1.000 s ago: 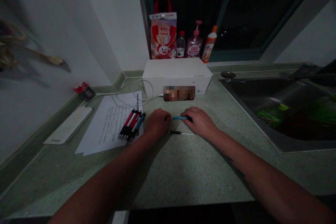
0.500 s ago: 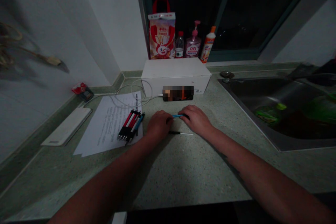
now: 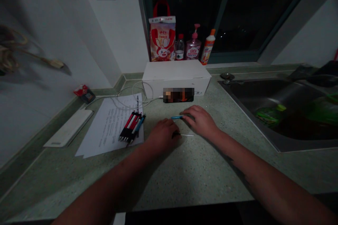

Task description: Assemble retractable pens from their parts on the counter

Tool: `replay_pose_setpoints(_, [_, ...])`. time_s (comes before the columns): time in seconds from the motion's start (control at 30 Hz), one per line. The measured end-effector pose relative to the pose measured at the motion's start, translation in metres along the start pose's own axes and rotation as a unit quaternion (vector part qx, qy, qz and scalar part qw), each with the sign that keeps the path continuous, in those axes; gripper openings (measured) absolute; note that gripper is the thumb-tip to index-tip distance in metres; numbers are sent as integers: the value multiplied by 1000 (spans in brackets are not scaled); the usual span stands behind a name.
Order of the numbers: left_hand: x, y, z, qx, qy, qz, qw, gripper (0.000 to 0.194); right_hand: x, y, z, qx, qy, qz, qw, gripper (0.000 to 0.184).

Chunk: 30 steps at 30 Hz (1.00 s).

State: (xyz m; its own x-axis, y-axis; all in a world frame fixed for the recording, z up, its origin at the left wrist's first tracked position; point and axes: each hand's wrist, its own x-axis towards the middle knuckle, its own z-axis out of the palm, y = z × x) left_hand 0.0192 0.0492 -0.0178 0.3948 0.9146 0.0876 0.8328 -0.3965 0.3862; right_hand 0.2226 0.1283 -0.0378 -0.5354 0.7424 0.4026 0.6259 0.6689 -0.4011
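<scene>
A short blue pen barrel [image 3: 176, 117] lies sideways just above the counter, its right end between the thumb and fingers of my right hand [image 3: 202, 120]. My left hand [image 3: 164, 132] is lower and to the left, its fingers closed over the black end of a thin pen refill [image 3: 187, 135]. The white length of that refill sticks out to the right, flat on the counter. On printed sheets [image 3: 105, 126] to the left lies a row of several pens [image 3: 132, 126], black with red, white and blue parts.
Behind my hands a phone [image 3: 178, 95] with a cable leans on a white box [image 3: 176, 70]. A steel sink [image 3: 274, 147] is to the right. At left are a white flat case [image 3: 69, 128] and a small red-and-dark packet [image 3: 84, 93]. Bottles [image 3: 193, 47] stand by the window.
My left hand has let go of the blue barrel's left end and moved down onto the refill's black end. My right hand still holds the barrel. The view has shifted slightly.
</scene>
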Motion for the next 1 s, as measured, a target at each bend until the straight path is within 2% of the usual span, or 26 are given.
replay_pose_setpoints(0.1, [1,-1,0,18,1,-3,1000,8,-6,-7,-6,12,-29,-39,999,16])
replay_pose_setpoints(0.2, [3,-7,0,25,36,-26,999,10,-9,-15,-4,11,-72,-79,994,14])
replay_pose_setpoints(0.3, [4,-11,-1,28,55,-44,997,11,-9,-18,0,0,-95,-92,991,10])
replay_pose_setpoints(0.47, [5,-14,-5,48,58,-23,997,20,-6,-15,-4,-21,-71,-67,995,9])
replay_pose_setpoints(0.63, [4,-21,-9,71,74,-71,992,22,-5,-8,-10,-36,-46,-12,998,7])
replay_pose_setpoints(0.77, [5,-20,-10,38,99,-91,990,20,-7,-6,-8,-23,-49,-18,998,8])
replay_pose_setpoints(1.0, [5,-18,-8,14,86,-84,993,20,-7,-8,-6,-5,-62,-36,997,8])
